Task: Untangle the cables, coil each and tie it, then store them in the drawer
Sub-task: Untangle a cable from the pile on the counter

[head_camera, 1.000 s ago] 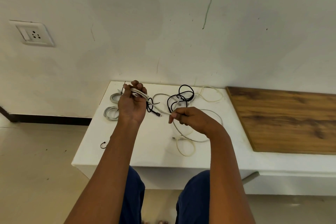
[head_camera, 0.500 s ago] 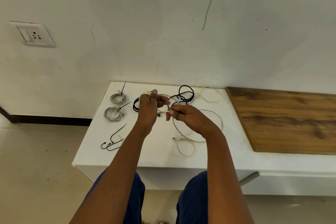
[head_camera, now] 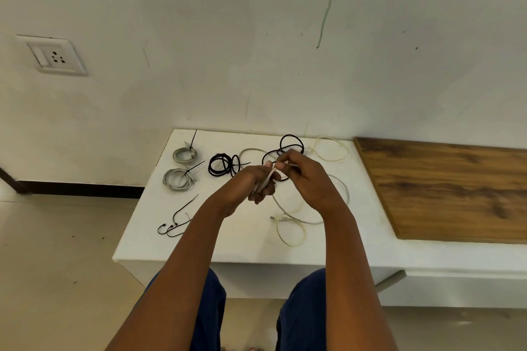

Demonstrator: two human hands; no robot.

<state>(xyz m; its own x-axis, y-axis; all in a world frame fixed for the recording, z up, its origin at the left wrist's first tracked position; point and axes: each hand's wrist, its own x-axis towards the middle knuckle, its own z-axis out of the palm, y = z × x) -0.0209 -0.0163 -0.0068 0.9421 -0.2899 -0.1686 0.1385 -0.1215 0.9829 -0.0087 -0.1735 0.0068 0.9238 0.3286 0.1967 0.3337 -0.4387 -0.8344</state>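
My left hand (head_camera: 251,182) grips a small bundle of white cable (head_camera: 266,179) above the white table (head_camera: 199,245). My right hand (head_camera: 305,177) pinches the same cable right beside it. The cable's loose end trails down to the table in loops (head_camera: 291,232). Behind my hands lies a tangle of black cable (head_camera: 291,142) and a cream cable (head_camera: 332,149). Two grey coils tied with black zip ties (head_camera: 184,155) (head_camera: 176,179) rest at the table's left rear. A coiled black cable (head_camera: 221,164) lies next to them.
Loose black zip ties (head_camera: 175,222) lie near the table's left front edge. A wooden panel (head_camera: 456,188) covers the table's right side. A wall socket (head_camera: 52,55) sits on the white wall at left. My knees in blue trousers (head_camera: 208,302) are below the table edge.
My left hand moved right from the grey coils toward the table's middle. Both hands now meet on the white cable, and the black coil and zip ties are uncovered.
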